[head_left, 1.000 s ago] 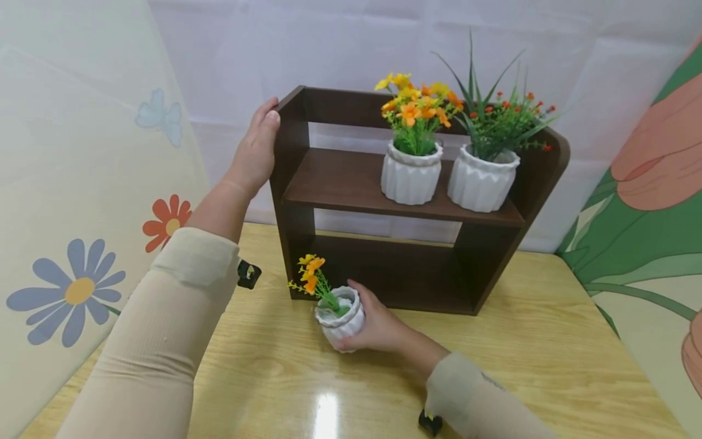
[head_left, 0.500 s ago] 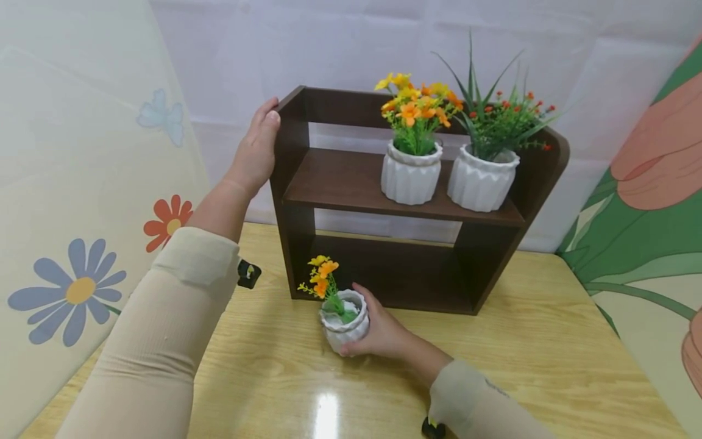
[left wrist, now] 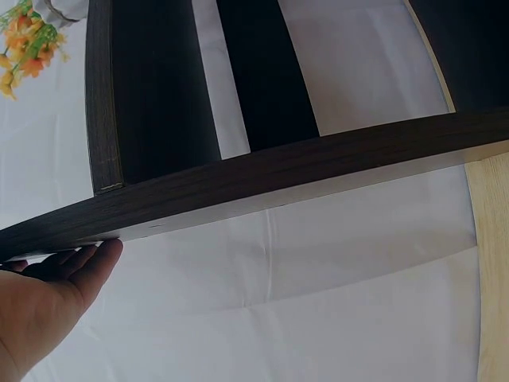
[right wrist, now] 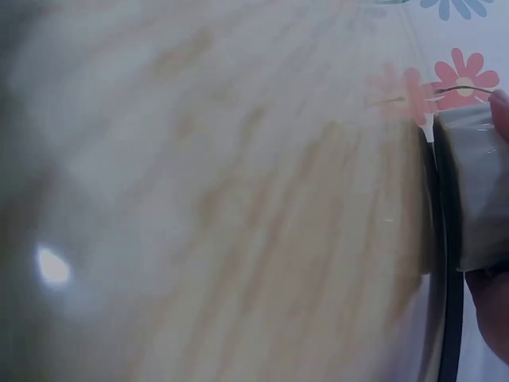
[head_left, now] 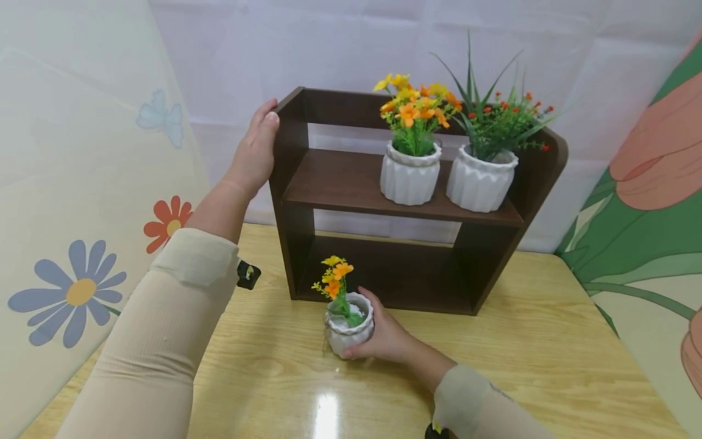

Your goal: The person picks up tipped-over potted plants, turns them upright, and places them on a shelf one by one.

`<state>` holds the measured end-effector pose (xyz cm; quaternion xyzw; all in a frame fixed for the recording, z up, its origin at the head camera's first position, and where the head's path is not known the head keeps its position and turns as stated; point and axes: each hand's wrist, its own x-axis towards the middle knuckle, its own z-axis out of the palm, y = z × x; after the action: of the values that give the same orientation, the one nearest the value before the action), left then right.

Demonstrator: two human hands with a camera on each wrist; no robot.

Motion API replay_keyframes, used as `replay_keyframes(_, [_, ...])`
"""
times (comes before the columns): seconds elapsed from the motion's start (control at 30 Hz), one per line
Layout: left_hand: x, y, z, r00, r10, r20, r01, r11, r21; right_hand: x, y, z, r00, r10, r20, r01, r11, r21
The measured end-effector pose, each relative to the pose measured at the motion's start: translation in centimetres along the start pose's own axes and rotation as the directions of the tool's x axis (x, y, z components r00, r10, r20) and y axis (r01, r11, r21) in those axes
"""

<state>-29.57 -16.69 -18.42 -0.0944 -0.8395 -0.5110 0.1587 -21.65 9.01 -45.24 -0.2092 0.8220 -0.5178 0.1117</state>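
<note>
On the table [head_left: 521, 360], just in front of the shelf [head_left: 351, 183], a small pot [head_left: 351, 332] with orange flowers [head_left: 336, 274] sits in the right hand [head_left: 386, 335], whose fingers curl round its ribbed side. The left hand [head_left: 255, 149] rests flat against the shelf's left end panel, fingers straight. The pot looks ceramic (hard, glazed, probably slick and breakable), light enough for one hand; the ribbed wall is the place to grip, never the limp stems. Two larger pots [head_left: 410, 177] stand on the middle board.
</note>
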Motion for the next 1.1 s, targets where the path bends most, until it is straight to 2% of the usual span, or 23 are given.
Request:
replay_keyframes(0.43, [-0.1, 0.0, 0.0, 1.0, 0.011, -0.004, -0.011, 1.0, 0.004, -0.5, 0.6, 0.2, 1.0, 0.01, -0.009, -0.009, 0.998, 0.056])
replay_keyframes(0.73, [-0.1, 0.1, 0.0, 1.0, -0.008, 0.004, 0.008, 1.0, 0.005, -0.9, 0.8, 0.5, 1.0, 0.003, -0.028, -0.001, 0.996, 0.086])
replay_keyframes(1.1, [-0.2, 0.2, 0.0, 1.0, -0.005, 0.0, 0.005, 1.0, 0.006, -1.3, 1.0, 0.7, 0.999, -0.012, -0.038, 0.015, 0.997, 0.075])
